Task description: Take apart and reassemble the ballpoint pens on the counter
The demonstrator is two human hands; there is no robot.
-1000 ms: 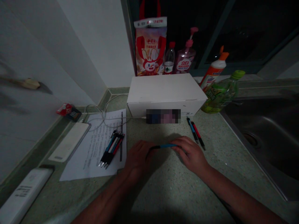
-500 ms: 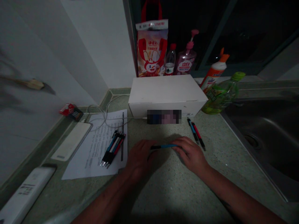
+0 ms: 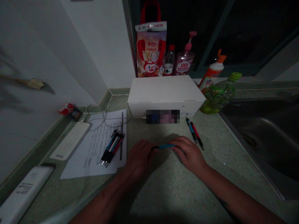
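My left hand (image 3: pixel 140 158) and my right hand (image 3: pixel 188 153) rest on the speckled green countertop (image 3: pixel 163 193). Between them, both hands hold a blue ballpoint pen (image 3: pixel 166 146) lying crosswise, its ends hidden in my fingers. Beyond my right hand, a blue pen (image 3: pixel 191 130) and a red pen (image 3: pixel 196 135) lie side by side. Left of my left hand, a bundle of several pens (image 3: pixel 111 148) lies on a printed paper sheet (image 3: pixel 93 152), with a dark ruler (image 3: pixel 121 137) beneath it.
A white cardboard box (image 3: pixel 163 96) stands at the back, with bottles behind it. A green-capped plastic bottle (image 3: pixel 217 95) stands beside a steel sink (image 3: pixel 259 140) on the right. A white power strip (image 3: pixel 25 194), a pale pad (image 3: pixel 70 140) and a white cable (image 3: pixel 105 116) lie left.
The view has shifted slightly. My hands have stayed nearly in place, with the blue pen still between them.
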